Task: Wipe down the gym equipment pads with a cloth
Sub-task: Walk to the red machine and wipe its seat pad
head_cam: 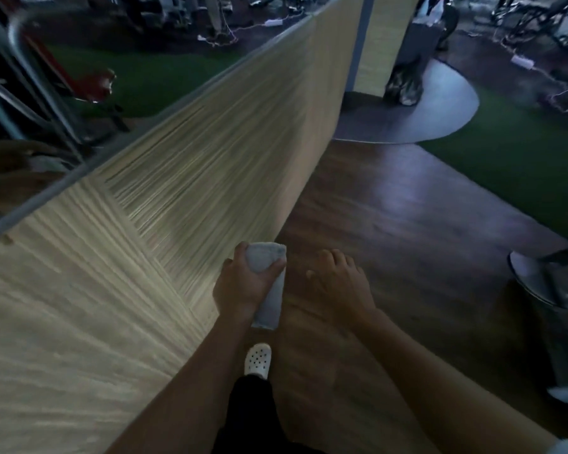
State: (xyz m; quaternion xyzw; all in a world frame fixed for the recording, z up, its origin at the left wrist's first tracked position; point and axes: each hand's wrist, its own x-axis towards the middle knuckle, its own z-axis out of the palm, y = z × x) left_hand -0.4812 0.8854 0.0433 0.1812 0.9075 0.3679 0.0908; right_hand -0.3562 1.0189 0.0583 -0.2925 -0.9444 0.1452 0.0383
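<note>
Shoe: a white clog [258,360] on the wood floor [407,224], nearest the camera, toe pointing ahead.
Left hand: the left hand [243,283] is closed round a folded pale cloth [268,283]; thumb and fingers wrap its upper end.
Cloth: held upright-ish, long axis running toward and away from the body, its lower end hanging free below the palm, just beside the wall's lower edge.
Right hand: the right hand [338,283] holds nothing, fingers loosely spread and pointing forward, just beside the cloth but apart from it.
Wall: a light wood-grain wall [177,191] runs along the person's left and ends at a corner ahead.
Bin: a dark bin [551,306] stands at the right edge of the floor.
Pads: no pad lies within reach; dim, blurred gym machines [538,18] stand far ahead to the right, and a red padded piece [99,85] shows in the mirror [46,93] at left.
Key relation: the pads lie ahead of both hands, well apart; the cloth hand is the one to lead.
Step, as I judge it: walking to the equipment, wiping not yet begun here.
</note>
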